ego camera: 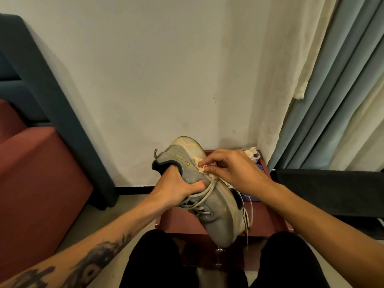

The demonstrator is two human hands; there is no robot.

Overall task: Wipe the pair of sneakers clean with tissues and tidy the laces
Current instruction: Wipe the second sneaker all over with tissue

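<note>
Left hand (pixel 176 188): fingers hidden inside sneaker (pixel 218 206) collar, thumb clamped outside.
Right hand (pixel 234 171): pinches tissue (pixel 202 168), mostly covered, against sole edge.

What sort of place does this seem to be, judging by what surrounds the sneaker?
Most likely a room in a home, perhaps a living room: an upholstered red-and-blue sofa on the left, long grey-blue curtains on the right, and a low red table against a plain white wall.
</note>
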